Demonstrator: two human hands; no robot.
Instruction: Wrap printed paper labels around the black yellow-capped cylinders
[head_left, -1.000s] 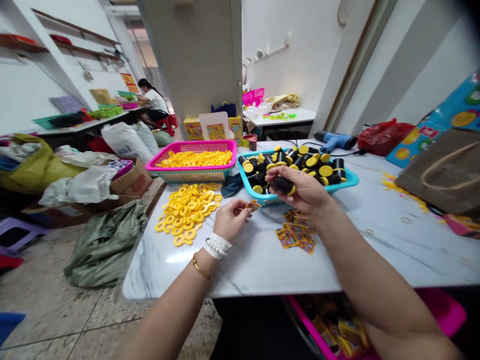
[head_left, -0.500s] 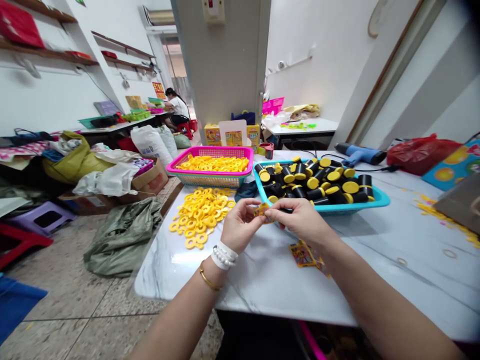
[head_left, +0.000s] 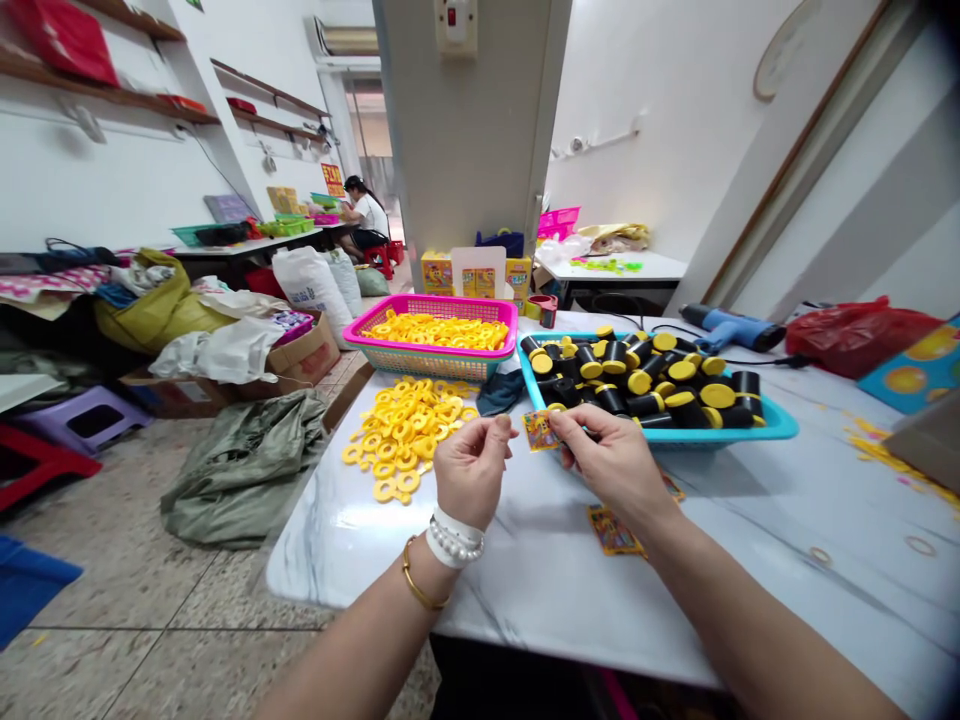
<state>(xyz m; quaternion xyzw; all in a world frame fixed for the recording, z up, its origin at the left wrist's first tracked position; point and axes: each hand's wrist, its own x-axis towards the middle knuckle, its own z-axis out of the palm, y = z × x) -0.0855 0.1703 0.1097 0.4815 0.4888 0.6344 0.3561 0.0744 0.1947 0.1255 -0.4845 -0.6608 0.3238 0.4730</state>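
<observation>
My right hand (head_left: 611,452) pinches a small printed card (head_left: 541,431), orange-yellow with colourful pictures, by its right edge above the table. Just left of the card, my left hand (head_left: 474,468) is closed with thumb and fingertips together; whether anything is between them I cannot make out. More printed cards (head_left: 616,530) lie on the table below my right wrist, partly covered by it. Behind my right hand stands a blue basket (head_left: 780,425) full of black cylinders with yellow caps (head_left: 646,382). Beyond my left hand lies a heap of yellow ring-shaped pieces (head_left: 405,430).
A pink basket (head_left: 358,332) of yellow pieces sits at the back of the marble-patterned table (head_left: 525,590). A blue heat gun (head_left: 739,328) and a red plastic bag (head_left: 855,335) lie back right. Far off, a person (head_left: 367,215) sits at another table.
My hands have come apart. The card, held by both before, is now in my right hand alone. The view has shifted slightly, and the cards on the table show differently beside my right wrist.
</observation>
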